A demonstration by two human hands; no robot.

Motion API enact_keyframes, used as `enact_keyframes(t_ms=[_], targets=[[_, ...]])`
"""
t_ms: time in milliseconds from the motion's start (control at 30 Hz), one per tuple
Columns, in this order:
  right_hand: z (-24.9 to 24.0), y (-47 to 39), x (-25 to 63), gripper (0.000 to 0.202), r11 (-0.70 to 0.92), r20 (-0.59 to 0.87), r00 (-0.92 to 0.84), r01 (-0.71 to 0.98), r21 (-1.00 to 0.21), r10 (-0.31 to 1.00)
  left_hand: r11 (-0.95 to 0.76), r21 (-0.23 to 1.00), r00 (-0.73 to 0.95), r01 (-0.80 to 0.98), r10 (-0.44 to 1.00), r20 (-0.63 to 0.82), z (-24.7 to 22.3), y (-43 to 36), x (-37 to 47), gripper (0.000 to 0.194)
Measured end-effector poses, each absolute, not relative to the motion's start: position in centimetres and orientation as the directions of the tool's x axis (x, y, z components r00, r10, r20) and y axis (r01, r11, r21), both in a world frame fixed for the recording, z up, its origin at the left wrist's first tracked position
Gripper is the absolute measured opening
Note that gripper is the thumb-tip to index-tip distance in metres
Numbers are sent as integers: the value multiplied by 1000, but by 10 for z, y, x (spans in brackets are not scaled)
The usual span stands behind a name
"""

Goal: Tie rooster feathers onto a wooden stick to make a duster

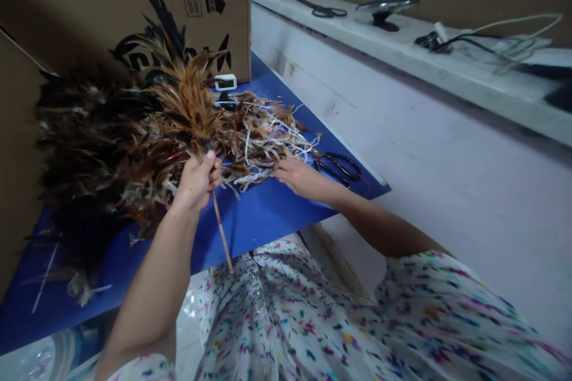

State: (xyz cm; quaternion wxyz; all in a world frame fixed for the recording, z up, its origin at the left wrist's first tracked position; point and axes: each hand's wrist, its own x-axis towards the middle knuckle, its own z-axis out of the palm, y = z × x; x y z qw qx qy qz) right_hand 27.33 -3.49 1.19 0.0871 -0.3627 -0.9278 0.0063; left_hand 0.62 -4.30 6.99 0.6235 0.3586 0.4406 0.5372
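My left hand (pixel 201 178) is closed round a thin brown stick (pixel 222 227), with a fan of orange-brown feathers (pixel 192 98) and a few long black ones rising above the fist. To its right, my right hand (pixel 297 177) reaches into the near edge of a pile of loose feathers and white strips (pixel 277 131). Its fingertips are pressed together there, and what they pinch is too small to make out. A larger heap of dark and brown feathers (pixel 98 137) lies left of my left hand on the blue tabletop (pixel 263 208).
Black-handled scissors (pixel 342 168) lie right of my right hand. A cardboard box (pixel 232 18) stands behind the feathers, near a small white-framed object (pixel 225 82). Another pair of scissors (pixel 328 12) and cables (pixel 504 47) rest on the wall ledge (pixel 402 50).
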Motion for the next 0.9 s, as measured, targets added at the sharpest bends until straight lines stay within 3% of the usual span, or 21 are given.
enact_keyframes(t_ms=[100,200,300,367,467,533,667,900], targets=[[25,-2,272,31,646,73,-644,764,-6,762,142,918,43,-370,990,-136,69,-42,5,24],[41,11,268,28,527,120,-519,848,-51,846,144,912,57,-383,990,-132,70,-42,4,26],[52,6,253,23,515,306,-441,826,-230,844,177,903,86,-393,984,-155,69,-42,4,24],[53,0,237,19,560,389,-417,717,-414,821,200,893,108,-404,979,-170,68,-42,4,22],[51,-3,208,22,543,373,-410,465,-699,832,239,876,149,-419,970,-193,67,-42,4,24],[48,-1,193,27,484,324,-426,351,-801,845,265,866,171,-425,963,-210,67,-42,5,25],[44,5,190,24,448,291,-436,317,-836,851,307,850,193,-428,950,-245,67,-43,5,25],[34,11,221,14,470,266,-434,477,-743,861,275,852,142,-446,961,-236,72,-40,0,22]])
